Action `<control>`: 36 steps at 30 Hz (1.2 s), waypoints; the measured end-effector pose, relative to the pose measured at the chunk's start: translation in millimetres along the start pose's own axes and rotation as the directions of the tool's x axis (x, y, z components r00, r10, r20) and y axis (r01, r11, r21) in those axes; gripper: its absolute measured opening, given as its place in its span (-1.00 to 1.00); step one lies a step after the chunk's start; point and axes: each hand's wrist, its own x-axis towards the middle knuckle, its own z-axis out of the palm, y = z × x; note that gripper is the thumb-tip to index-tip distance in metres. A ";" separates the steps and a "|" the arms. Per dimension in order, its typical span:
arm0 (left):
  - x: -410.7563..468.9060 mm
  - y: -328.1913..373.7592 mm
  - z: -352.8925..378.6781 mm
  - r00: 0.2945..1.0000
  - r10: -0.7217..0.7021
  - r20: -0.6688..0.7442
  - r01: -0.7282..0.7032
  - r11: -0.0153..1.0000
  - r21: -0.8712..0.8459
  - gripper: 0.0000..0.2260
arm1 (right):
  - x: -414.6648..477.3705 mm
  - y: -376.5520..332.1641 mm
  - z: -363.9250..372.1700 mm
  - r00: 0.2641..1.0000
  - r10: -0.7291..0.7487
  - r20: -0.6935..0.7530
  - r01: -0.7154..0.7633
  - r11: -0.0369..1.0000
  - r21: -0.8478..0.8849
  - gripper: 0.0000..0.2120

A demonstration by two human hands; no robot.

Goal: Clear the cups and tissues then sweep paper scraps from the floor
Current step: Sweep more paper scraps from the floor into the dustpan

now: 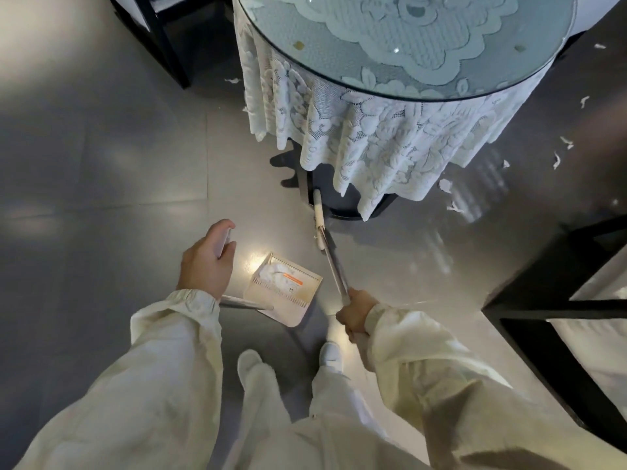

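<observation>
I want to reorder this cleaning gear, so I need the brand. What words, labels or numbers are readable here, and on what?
Orange label inside the dustpan: print too blurred to read.
Gold square on the glass tabletop: no legible text.
Broom: no marking visible.
Nothing in this view can be read.

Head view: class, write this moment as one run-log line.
left hand grips dustpan handle | right hand grips broom | broom head at table base | scraps lie on floor
</observation>
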 end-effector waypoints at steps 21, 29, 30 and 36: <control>80.5 -110.0 -163.9 0.995 0.083 0.058 -0.088 0.991 0.100 -0.76 | -91.2 -207.0 27.2 0.987 -0.114 0.110 0.050 0.882 0.468 -0.66; 201.6 -134.5 -191.1 0.997 0.077 -0.029 -0.075 0.995 0.059 -0.74 | -4.1 -325.1 18.6 0.985 -0.155 -0.072 0.171 0.867 0.469 -0.84; 223.3 -137.0 -193.5 0.996 0.083 -0.023 -0.081 0.994 0.070 -0.74 | 10.3 -338.7 15.1 0.985 -0.150 -0.090 0.175 0.848 0.500 -0.85; 362.2 -137.7 -211.8 0.996 0.087 0.002 -0.087 0.991 0.097 -0.74 | 98.4 -433.9 -37.7 0.985 -0.101 -0.139 0.166 0.776 0.609 -0.81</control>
